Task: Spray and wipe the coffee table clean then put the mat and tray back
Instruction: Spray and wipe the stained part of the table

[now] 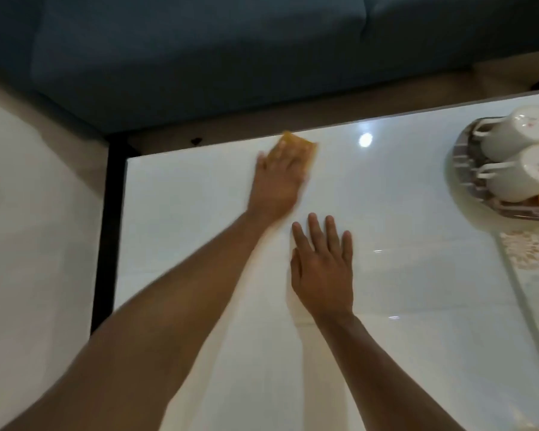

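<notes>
On glossy white table, yellow cloth.

I see the glossy white rectangular coffee table, a flat yellow cloth near its far edge, the round tray of upturned cups at right.

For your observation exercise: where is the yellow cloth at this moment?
In the head view, the yellow cloth lies under the left hand, near the far edge of the coffee table, left of the tray.
</notes>
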